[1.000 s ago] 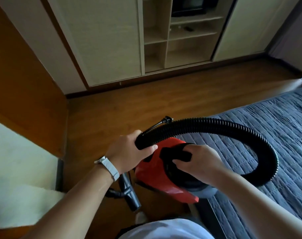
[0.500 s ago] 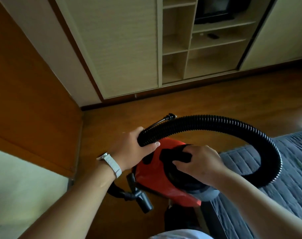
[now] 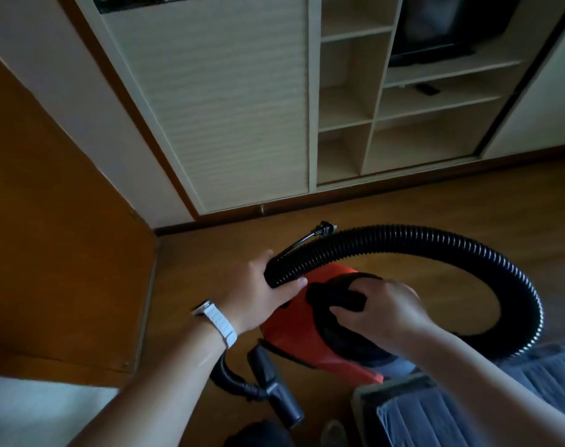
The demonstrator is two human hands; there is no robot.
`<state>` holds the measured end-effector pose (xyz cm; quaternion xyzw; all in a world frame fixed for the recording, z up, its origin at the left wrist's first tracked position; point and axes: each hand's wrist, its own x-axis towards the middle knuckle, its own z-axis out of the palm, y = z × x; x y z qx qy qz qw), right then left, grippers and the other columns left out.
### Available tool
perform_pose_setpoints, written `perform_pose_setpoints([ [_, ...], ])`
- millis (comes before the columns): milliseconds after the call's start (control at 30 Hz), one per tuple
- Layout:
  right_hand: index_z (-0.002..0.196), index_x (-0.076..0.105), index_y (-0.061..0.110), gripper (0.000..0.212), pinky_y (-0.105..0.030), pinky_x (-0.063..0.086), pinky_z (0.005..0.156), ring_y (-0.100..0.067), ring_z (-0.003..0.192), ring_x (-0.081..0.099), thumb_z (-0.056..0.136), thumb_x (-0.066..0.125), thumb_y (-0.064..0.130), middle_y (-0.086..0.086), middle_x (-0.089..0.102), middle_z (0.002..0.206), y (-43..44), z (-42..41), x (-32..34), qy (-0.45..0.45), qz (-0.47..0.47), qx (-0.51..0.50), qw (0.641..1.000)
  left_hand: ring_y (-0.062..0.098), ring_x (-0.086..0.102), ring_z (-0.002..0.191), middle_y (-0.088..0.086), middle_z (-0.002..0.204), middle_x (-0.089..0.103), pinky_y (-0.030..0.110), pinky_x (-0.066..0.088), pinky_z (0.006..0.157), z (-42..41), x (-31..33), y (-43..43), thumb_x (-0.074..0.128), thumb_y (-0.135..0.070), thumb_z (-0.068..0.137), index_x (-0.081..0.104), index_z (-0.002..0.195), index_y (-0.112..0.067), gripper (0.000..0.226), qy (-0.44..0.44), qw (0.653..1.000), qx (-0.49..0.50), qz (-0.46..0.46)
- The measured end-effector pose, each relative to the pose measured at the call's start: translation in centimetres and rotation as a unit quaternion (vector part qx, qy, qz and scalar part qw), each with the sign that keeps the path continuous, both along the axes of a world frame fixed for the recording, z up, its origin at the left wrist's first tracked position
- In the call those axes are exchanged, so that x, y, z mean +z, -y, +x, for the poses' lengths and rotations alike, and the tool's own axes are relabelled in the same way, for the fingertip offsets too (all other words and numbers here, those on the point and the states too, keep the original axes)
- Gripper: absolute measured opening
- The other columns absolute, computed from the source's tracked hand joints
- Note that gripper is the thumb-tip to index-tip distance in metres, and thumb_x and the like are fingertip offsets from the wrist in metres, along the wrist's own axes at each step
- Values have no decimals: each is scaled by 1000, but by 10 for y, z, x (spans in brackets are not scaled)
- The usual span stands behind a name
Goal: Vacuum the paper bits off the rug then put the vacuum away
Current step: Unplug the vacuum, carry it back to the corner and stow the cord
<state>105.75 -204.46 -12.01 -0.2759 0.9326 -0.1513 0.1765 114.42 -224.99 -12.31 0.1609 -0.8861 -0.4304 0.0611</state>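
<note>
The scene is dimly lit, with a faint sheen caught on the brown wooden floor (image 3: 468, 201). The pale slatted cupboard (image 3: 229, 101) is slanted by wide-angle distortion, and the grey quilted rug (image 3: 436, 421) is blurred at the lower edge.

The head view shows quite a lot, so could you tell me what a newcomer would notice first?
The red vacuum at centre stands out: the right hand grips its black handle, the left hand holds the ribbed black hose, which loops to the right. Behind it stands a pale shelf unit.
</note>
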Motion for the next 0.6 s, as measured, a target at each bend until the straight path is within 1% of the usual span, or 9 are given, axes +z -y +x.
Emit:
perform_pose_setpoints([
  [100, 104, 69, 38, 33, -22, 51, 65, -4, 75, 61, 83, 61, 62, 16, 66, 82, 13, -42, -1, 8, -2, -26, 1000, 8, 58, 64, -2, 65, 57, 16, 41, 54, -44, -8, 21, 77, -41, 81, 59, 83, -13, 33, -5, 999, -13, -31],
  [167, 105, 69, 40, 34, -19, 50, 64, -2, 75, 61, 81, 61, 62, 17, 66, 82, 25, -64, -3, 3, -1, -35, 999, 9, 58, 63, -1, 65, 58, 18, 40, 52, -73, -11, 36, 74, -50, 80, 57, 79, -21, 34, 0, 998, -21, -59],
  [233, 104, 70, 41, 33, -19, 50, 65, -2, 74, 62, 80, 62, 62, 19, 64, 79, 40, -94, -6, 0, -4, -69, 998, 9, 57, 59, -1, 64, 59, 18, 38, 48, -119, -18, 56, 72, -54, 79, 56, 78, -21, 37, 3, 996, -46, -78],
  [367, 101, 69, 39, 29, -22, 52, 68, -4, 73, 61, 79, 66, 58, 18, 60, 73, 70, -142, -4, -5, 5, -123, 992, 8, 54, 51, -3, 55, 53, 17, 31, 43, -196, -19, 92, 70, -58, 78, 52, 73, -20, 42, 0, 990, -105, -98],
  [500, 106, 69, 38, 34, -24, 52, 71, -6, 76, 60, 79, 65, 59, 16, 62, 80, 102, -189, 6, -22, 23, -184, 982, 9, 55, 48, -2, 54, 54, 31, 44, 45, -276, -16, 133, 61, -72, 73, 50, 73, -23, 50, -16, 979, -171, -109],
  [600, 104, 70, 40, 33, -23, 53, 70, -5, 75, 61, 79, 65, 59, 15, 63, 81, 114, -219, 15, -39, 5, -241, 970, 6, 54, 46, -5, 53, 53, 31, 46, 42, -333, -10, 145, 47, -86, 69, 48, 74, -26, 60, -44, 964, -234, -123],
])
